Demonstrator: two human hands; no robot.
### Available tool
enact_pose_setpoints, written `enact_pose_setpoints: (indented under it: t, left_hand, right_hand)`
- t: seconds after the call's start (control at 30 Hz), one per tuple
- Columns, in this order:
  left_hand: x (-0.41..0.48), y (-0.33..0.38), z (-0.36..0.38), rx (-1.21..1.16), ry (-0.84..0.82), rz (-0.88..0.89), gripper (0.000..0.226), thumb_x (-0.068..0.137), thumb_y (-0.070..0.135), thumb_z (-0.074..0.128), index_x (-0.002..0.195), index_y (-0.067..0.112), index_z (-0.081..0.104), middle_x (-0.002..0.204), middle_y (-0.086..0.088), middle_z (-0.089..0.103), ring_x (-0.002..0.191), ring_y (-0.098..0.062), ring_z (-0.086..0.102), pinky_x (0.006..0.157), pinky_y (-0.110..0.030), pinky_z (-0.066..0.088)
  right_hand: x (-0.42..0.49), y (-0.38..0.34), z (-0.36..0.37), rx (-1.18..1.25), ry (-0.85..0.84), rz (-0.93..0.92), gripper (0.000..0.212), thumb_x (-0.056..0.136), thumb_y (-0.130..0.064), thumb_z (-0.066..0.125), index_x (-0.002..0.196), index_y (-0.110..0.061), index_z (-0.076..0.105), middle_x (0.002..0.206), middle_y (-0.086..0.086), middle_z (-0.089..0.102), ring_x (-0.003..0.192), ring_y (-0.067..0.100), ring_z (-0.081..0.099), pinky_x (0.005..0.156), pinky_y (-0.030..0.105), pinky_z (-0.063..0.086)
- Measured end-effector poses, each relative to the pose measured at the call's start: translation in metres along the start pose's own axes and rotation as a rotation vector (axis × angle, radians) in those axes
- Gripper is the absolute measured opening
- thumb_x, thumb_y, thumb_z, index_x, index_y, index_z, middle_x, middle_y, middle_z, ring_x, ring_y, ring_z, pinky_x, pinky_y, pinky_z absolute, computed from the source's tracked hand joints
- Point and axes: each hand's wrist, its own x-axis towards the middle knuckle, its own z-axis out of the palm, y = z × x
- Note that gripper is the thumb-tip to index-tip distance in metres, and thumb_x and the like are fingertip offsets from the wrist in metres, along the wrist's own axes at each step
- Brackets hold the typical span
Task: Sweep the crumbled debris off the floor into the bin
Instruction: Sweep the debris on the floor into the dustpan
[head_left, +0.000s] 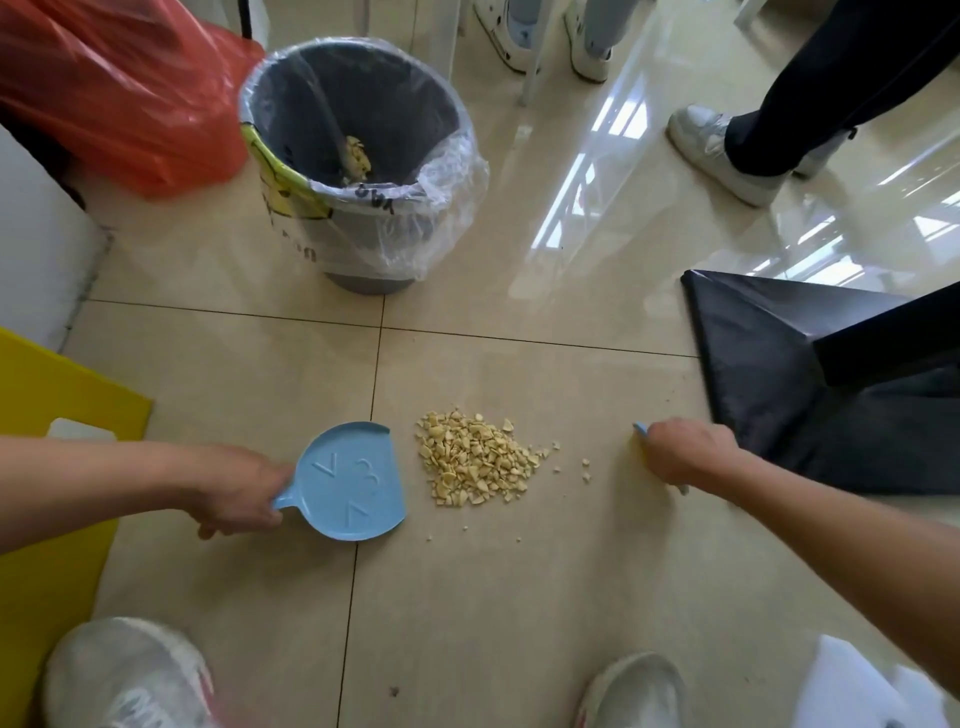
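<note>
I take the pile of debris (475, 460) as my landmark. The bin (384, 93) stands on the floor well beyond it and a little to its left, lined with clear plastic, with a few yellowish bits already inside.

The blue dustpan (353, 480) lies flat just to the left of the pile. Its straight open lip faces the crumbs and almost touches them. My left hand (239, 491) is further left again, fingers wrapped round the pan's short handle.

My right hand (685, 452) is on the opposite side of the pile, clearly apart from it, with the knuckles up. Its fingers are curled round a small tool of which only a blue end shows; I judge it to be the brush (640, 428). A few stray crumbs (586, 462) lie between that hand and the pile.

So pan, pile and brush sit on one left-to-right line. I judge the coming stroke should run leftward from the right hand, gathering the strays on the way to the pan's lip.
</note>
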Motion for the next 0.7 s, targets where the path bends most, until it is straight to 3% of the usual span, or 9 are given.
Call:
enact_pose_setpoints:
  t: [0.1, 0.2, 0.3, 0.4, 0.5, 0.7]
  left_hand:
    - [0.002, 0.002, 0.005, -0.025, -0.028, 0.013, 0.033, 0.092, 0.03, 0.042, 0.122, 0.02, 0.049, 0.081, -0.002, 0.07, 0.061, -0.015, 0.067, 0.066, -0.025, 0.052]
    - [0.005, 0.005, 0.009, -0.025, -0.028, 0.038, 0.034, 0.091, 0.032, 0.042, 0.122, 0.02, 0.049, 0.076, 0.0, 0.069, 0.06, -0.015, 0.067, 0.064, -0.024, 0.051]
    - [0.006, 0.007, 0.012, 0.026, -0.022, 0.059, 0.034, 0.091, 0.033, 0.042, 0.123, 0.022, 0.049, 0.066, 0.003, 0.064, 0.073, -0.021, 0.077, 0.074, -0.028, 0.053]
    - [0.007, 0.006, 0.018, 0.109, 0.007, 0.073, 0.028, 0.089, 0.037, 0.041, 0.115, 0.027, 0.045, 0.095, -0.006, 0.076, 0.096, -0.027, 0.075, 0.083, -0.032, 0.054]
    - [0.005, 0.006, 0.02, 0.175, 0.023, 0.08, 0.041, 0.095, 0.039, 0.042, 0.134, 0.027, 0.043, 0.126, -0.009, 0.069, 0.112, -0.028, 0.067, 0.09, -0.033, 0.05]
    - [0.002, 0.002, 0.023, 0.182, 0.009, 0.069, 0.046, 0.098, 0.038, 0.043, 0.142, 0.025, 0.041, 0.132, -0.009, 0.066, 0.118, -0.03, 0.064, 0.094, -0.033, 0.048]
  right_hand:
    - [-0.004, -0.025, 0.029, 0.063, -0.078, -0.087, 0.037, 0.091, -0.011, 0.038, 0.115, -0.003, 0.065, 0.123, 0.015, 0.067, 0.111, 0.034, 0.065, 0.083, 0.038, 0.052]
    - [-0.016, -0.061, 0.032, 0.152, -0.076, -0.218, 0.034, 0.093, -0.012, 0.039, 0.11, 0.003, 0.064, 0.12, 0.023, 0.066, 0.11, 0.038, 0.065, 0.087, 0.042, 0.054]
    - [-0.028, -0.089, 0.016, 0.209, -0.003, -0.345, 0.025, 0.093, -0.009, 0.041, 0.097, 0.003, 0.063, 0.112, 0.028, 0.067, 0.103, 0.041, 0.067, 0.08, 0.04, 0.053]
    - [-0.034, -0.107, -0.004, 0.224, 0.051, -0.423, 0.026, 0.094, -0.009, 0.045, 0.103, 0.008, 0.062, 0.109, 0.029, 0.067, 0.1, 0.042, 0.065, 0.07, 0.034, 0.045]
    - [-0.034, -0.109, -0.021, 0.227, 0.019, -0.449, 0.021, 0.094, -0.009, 0.047, 0.098, 0.004, 0.063, 0.104, 0.028, 0.066, 0.1, 0.04, 0.066, 0.066, 0.031, 0.039]
    - [-0.015, -0.081, -0.051, 0.231, 0.112, -0.269, 0.013, 0.094, -0.021, 0.046, 0.088, -0.011, 0.052, 0.085, 0.009, 0.053, 0.081, 0.032, 0.058, 0.065, 0.032, 0.04]
